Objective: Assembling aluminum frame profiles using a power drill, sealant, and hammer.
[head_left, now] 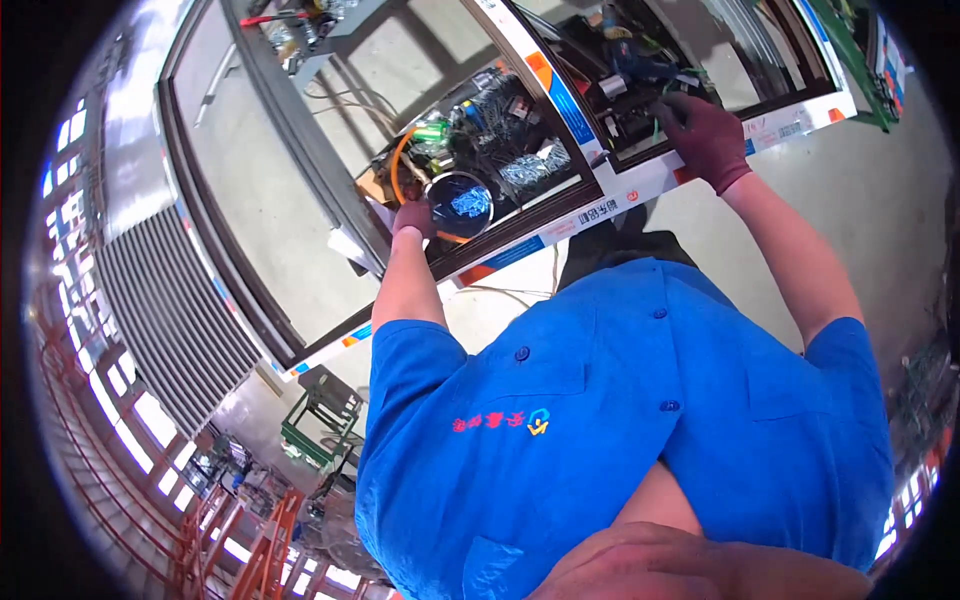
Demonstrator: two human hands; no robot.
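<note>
A large window frame [640, 190] with dark profiles and white, blue and orange protective film lies in front of me. My left hand [415, 216], in a dark red glove, is closed beside a round black dish [462, 204] holding blue small parts; whatever is in its fingers is hidden. An orange hose [399, 165] curves up just past that hand. On the right, my right hand [708, 140], gloved alike, lies over the near rail with its fingers stretched out toward a dark power tool [640, 65] seen through the frame opening.
Through the middle opening show piles of screws [535, 168] and a green bottle-like item [432, 132]. A red-handled tool [275, 18] lies at the far left. Stacked grey ribbed profiles [175, 310] stand left of the frame, with a green metal stand [318, 425] below.
</note>
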